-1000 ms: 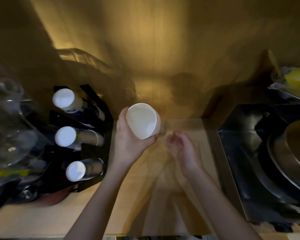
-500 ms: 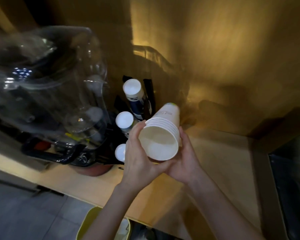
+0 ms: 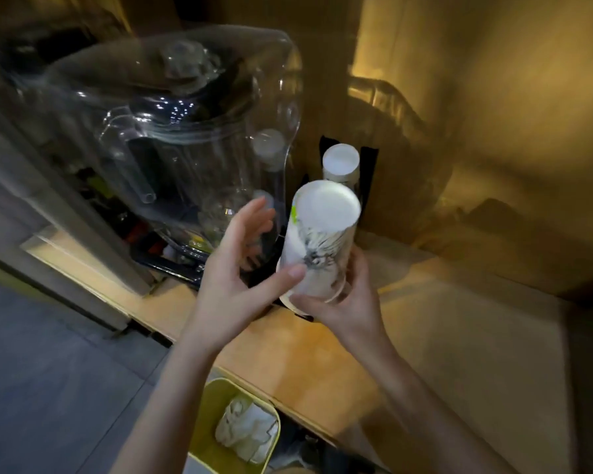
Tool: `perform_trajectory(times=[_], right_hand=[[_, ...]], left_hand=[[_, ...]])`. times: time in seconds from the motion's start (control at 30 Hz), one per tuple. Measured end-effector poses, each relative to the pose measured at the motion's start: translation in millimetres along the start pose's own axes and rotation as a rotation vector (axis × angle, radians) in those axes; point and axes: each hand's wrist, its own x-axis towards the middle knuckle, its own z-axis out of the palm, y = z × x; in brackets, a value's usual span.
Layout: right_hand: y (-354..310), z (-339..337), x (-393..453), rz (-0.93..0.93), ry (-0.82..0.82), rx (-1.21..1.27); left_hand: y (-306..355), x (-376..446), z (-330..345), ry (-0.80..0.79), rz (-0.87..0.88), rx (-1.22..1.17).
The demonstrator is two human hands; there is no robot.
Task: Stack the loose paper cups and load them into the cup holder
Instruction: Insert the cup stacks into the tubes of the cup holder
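A stack of white paper cups (image 3: 317, 234) with a dark print stands upside down, its base toward me, just in front of the black cup holder (image 3: 368, 172). My right hand (image 3: 344, 302) grips the stack around its rims at the bottom. My left hand (image 3: 240, 268) is beside it on the left, fingers spread, with only the thumb tip touching the stack's side. In the holder behind, another column of white cups (image 3: 340, 162) shows its base. The holder's lower slots are hidden by the stack and my hands.
A large clear blender jar with a lid (image 3: 172, 131) stands left of the holder, close to my left hand. The wooden counter (image 3: 442, 336) runs right and toward me. Below its edge sits a yellow-green bin (image 3: 220, 398) with crumpled paper. Grey floor lies to the left.
The stack has been flipped from mouth-toward-me to base-toward-me and brought up to the holder. My left hand has loosened to a thumb touch. The view has swung left and down.
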Motion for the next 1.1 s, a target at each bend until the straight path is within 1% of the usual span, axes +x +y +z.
perform_trajectory(times=[0.07,0.13,0.2,0.27,0.33,0.43,0.53,0.6,0.67,0.73,0.8,0.87,0.9,1.0,1.1], right_hand=[[6.1,12.5,-4.1,0.003,0.016,-0.016],[13.8,21.3,-6.3,0.004,0.035,-0.113],[24.1,26.8,-5.9,0.013,0.038,-0.192],[31.8,30.8,-3.8,0.037,0.049,-0.214],[37.1,33.5,-1.7,0.06,0.074,-0.219],[47.1,35.4,-0.2,0.106,0.065,-0.219],[60.8,34.9,6.2,0.21,0.051,-0.222],[63.6,30.1,8.3,0.251,0.005,-0.146],[62.2,23.0,11.9,0.308,-0.03,-0.001],[72.3,16.1,19.8,0.447,-0.022,0.109],[86.1,11.8,31.1,0.609,-0.047,0.082],[98.9,3.3,37.0,0.671,-0.071,0.088],[99.5,3.1,39.5,0.689,-0.045,0.08],[99.3,1.9,43.0,0.756,-0.034,0.124],[112.0,3.7,39.0,0.753,0.063,0.181]], left_hand=[[7.1,-0.6,-6.4,0.007,0.059,0.092],[9.5,-0.7,-9.7,0.007,0.098,0.215],[8.0,-0.3,-10.8,0.008,0.121,0.332],[3.6,0.5,-10.9,0.014,0.129,0.401],[-2.8,1.0,-9.9,0.021,0.12,0.409],[-15.0,1.5,-7.3,0.017,0.099,0.405],[-26.7,1.1,-2.6,-0.005,0.078,0.39],[-33.4,3.0,1.4,0.0,0.06,0.372],[-41.1,7.8,6.1,0.001,0.043,0.36],[-51.1,13.2,11.8,-0.022,0.024,0.353],[-62.1,16.9,19.7,-0.052,0.016,0.358],[-73.5,19.1,29.2,-0.072,0.002,0.355],[-79.3,20.2,33.8,-0.079,-0.009,0.35],[-94.5,25.4,45.2,-0.095,-0.045,0.342],[-105.5,30.5,55.4,-0.123,-0.062,0.335]])
